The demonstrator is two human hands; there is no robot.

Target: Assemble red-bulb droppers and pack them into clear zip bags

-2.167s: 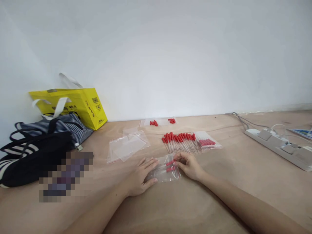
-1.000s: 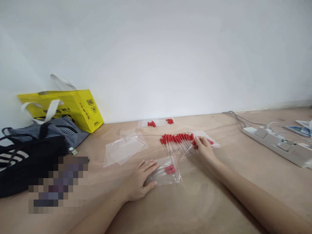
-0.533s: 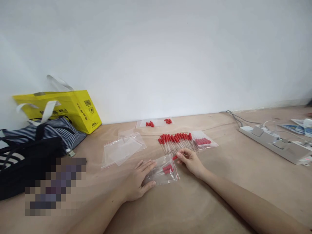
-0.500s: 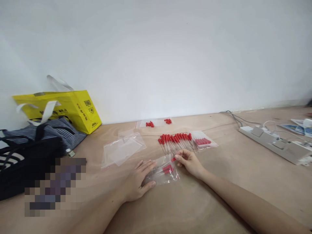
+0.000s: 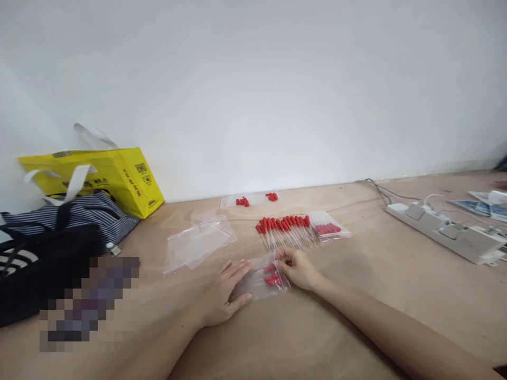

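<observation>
My left hand [image 5: 229, 290] lies flat with its fingers apart, pressing the left part of a clear zip bag [image 5: 255, 291] to the table. Inside the bag are a few droppers with red bulbs [image 5: 273, 281]; their thin stems point left under the film. At the bag's right-hand mouth, my right hand [image 5: 296, 268] is closed in a pinch around the bulb end of another dropper [image 5: 269, 268], whose bulb shows in the bag. Just beyond lies a fanned row of red-bulbed droppers [image 5: 283, 224]. Right of the row is a filled zip bag [image 5: 330, 227].
Flat clear bags [image 5: 194, 245] lie to the left. Toward the wall, another clear bag [image 5: 255, 199] has small red bulbs in two groups. A white power strip [image 5: 443, 232] with cables stands right. A yellow bag [image 5: 130, 179] and a striped bag [image 5: 106, 211] sit left.
My right hand has moved left to the bag's mouth, and the dropper it held outside has slid into the bag. My left hand stays in place.
</observation>
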